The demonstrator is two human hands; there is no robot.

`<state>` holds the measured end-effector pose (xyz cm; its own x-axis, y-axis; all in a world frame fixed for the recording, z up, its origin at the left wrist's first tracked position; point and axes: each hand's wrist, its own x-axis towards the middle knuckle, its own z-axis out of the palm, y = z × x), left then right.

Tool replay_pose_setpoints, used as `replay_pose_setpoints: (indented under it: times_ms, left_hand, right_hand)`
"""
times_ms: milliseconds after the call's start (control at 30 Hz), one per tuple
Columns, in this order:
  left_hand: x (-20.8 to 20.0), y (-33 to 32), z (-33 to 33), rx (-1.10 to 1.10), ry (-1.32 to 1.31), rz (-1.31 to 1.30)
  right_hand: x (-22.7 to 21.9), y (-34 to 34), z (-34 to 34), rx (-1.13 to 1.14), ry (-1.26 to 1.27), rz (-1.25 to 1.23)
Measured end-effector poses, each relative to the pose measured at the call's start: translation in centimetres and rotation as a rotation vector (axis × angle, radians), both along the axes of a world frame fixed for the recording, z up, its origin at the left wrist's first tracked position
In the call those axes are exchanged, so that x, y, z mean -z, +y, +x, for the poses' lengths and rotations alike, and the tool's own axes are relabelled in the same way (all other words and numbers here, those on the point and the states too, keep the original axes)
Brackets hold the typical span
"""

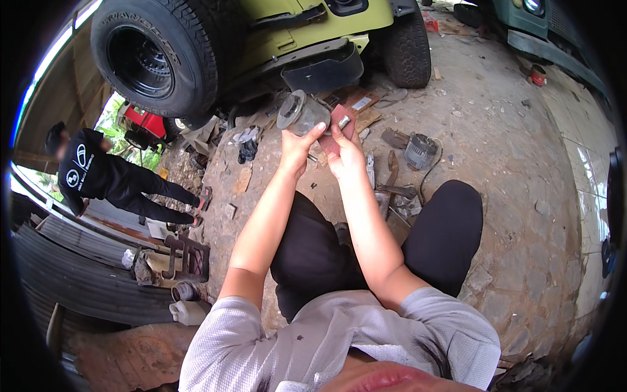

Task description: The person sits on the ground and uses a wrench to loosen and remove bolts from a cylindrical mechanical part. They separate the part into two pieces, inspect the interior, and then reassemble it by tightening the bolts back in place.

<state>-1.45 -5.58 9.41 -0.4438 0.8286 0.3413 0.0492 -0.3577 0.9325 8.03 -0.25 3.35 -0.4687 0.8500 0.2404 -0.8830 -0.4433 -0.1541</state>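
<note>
left hand point(295, 145) is raised in front of the body, fingers clamped on a grey cylindrical metal part point(302, 113), thumb lying across its near side. part is held tilted, round flanged end turned up and left. right hand point(344, 151) is held just beside it, fingertips pinched together on a small shiny metal piece point(343, 121) that touches or nearly touches the cylinder's right side; contact can't be told for sure. a reddish flat piece point(345, 116) is seen behind the right fingers; whether it is held can't be told.

everything is held above a rough stone floor point(496, 130), over the knees in black trousers point(444, 228). on the floor beyond the hands: a round grey motor-like unit with a cable point(419, 151), loose metal tools point(392, 186), flat board scraps point(362, 104). at the floor's far edge a yellow-green vehicle point(294, 26) is parked, large black tyre point(157, 55) at far left, second tyre point(406, 49) further right. another person in black point(104, 176) is bent over at the left edge.
</note>
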Motion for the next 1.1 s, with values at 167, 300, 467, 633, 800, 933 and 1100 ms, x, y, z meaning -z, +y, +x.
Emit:
replay_pose_setpoints:
  times_ms: [167,300,467,633,800,933,1100]
  left_hand:
    - [-3.3,1.4,0.2,0.023,0.141,0.048]
    - [-4.0,2.5,-1.5,-0.022,0.234,0.033]
    - [-2.1,2.8,-4.0,-0.025,0.122,0.005]
    - [1.2,1.8,-4.7,-0.029,0.088,-0.065]
    - [2.7,1.9,-2.6,-0.043,0.138,-0.151]
    - [6.0,3.3,-3.2,-0.115,0.204,-0.147]
    - [8.4,6.0,-4.0,-0.126,0.126,-0.22]
  right_hand:
    - [-0.2,1.0,0.5,0.068,-0.093,0.055]
    - [0.7,1.8,1.7,0.272,-0.37,0.092]
    - [1.3,1.8,1.9,0.584,-0.759,0.428]
    - [2.1,2.2,2.5,1.13,-0.958,0.887]
    - [5.7,3.5,3.0,1.229,-1.209,1.018]
    - [8.9,3.1,1.2,1.146,-1.339,0.93]
    - [11.5,4.7,-0.2,1.108,-1.374,0.975]
